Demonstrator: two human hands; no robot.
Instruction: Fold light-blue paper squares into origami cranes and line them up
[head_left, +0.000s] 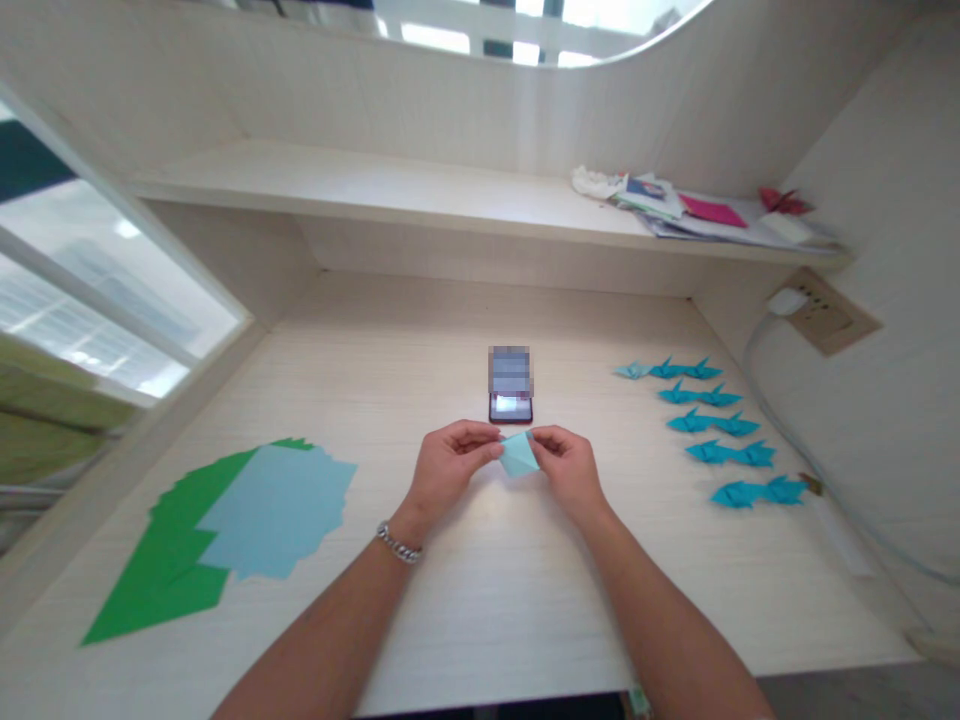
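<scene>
Left hand (452, 462) and right hand (572, 470) pinch folded paper (520, 456) by opposite sides; uneven pull could tear it.

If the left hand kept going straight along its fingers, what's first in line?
The folded light-blue paper, which the left hand is touching. Just past it, probably the right hand, though depth is hard to judge from this single view.

Fingers (480, 431) hide bits of the folded blue paper (519, 456). At twelve o'clock from it, the phone (511, 385) is mostly blurry.
</scene>
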